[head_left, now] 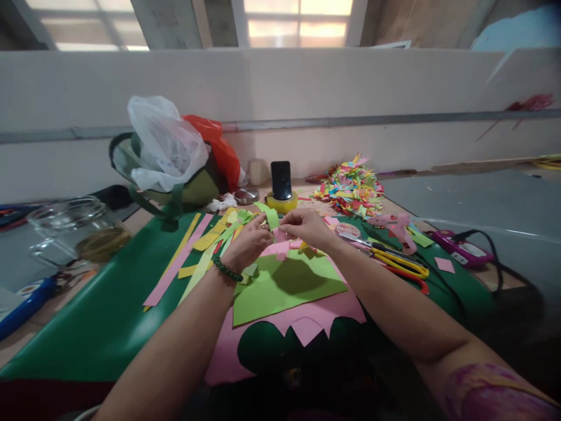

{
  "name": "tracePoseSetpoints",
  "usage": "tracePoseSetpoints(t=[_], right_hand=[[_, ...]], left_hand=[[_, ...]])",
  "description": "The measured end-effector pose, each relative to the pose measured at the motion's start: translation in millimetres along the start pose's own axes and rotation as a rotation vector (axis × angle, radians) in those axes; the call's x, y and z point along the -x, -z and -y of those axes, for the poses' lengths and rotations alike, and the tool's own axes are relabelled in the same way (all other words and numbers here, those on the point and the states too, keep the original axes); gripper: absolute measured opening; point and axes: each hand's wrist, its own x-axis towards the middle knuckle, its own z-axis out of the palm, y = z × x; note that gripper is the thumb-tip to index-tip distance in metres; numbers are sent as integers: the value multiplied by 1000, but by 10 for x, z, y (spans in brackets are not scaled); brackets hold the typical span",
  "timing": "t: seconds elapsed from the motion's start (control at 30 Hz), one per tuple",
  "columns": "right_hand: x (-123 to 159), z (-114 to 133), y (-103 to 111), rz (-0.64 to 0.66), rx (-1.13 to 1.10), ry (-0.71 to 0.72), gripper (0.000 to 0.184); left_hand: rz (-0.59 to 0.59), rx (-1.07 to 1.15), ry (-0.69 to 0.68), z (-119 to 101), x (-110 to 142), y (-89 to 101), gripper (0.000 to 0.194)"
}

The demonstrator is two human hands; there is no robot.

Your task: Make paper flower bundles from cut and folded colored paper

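Observation:
My left hand (249, 241), with a dark bead bracelet on the wrist, pinches one end of a light green paper strip (269, 215) that arches up between both hands. My right hand (307, 225) pinches the same strip and a small pink paper piece (280, 235) from the other side. Both hands hover over a light green sheet (284, 286) lying on a pink sheet (307, 327) with a zigzag cut edge, on a dark green mat (109, 316).
Pink, yellow and green paper strips (193, 251) lie left of my hands. Scissors (394, 260), a pink glue gun (394, 225) and a purple device (460, 248) sit right. A phone on a tape roll (281, 187), a colourful paper pile (350, 186), bags (175, 158) and a glass jar (70, 225) stand behind.

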Motion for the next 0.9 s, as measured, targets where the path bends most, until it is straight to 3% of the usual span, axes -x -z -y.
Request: tracePoseSetpoints(t=[0.8,0.9], right_hand=[[34,-27,-15,-6,112,138,5],[3,-44,18,-87,151,201,7]], left_hand=[[21,-93,-3,86,-63,128,46],[74,-98,-22,92,-68,130,50]])
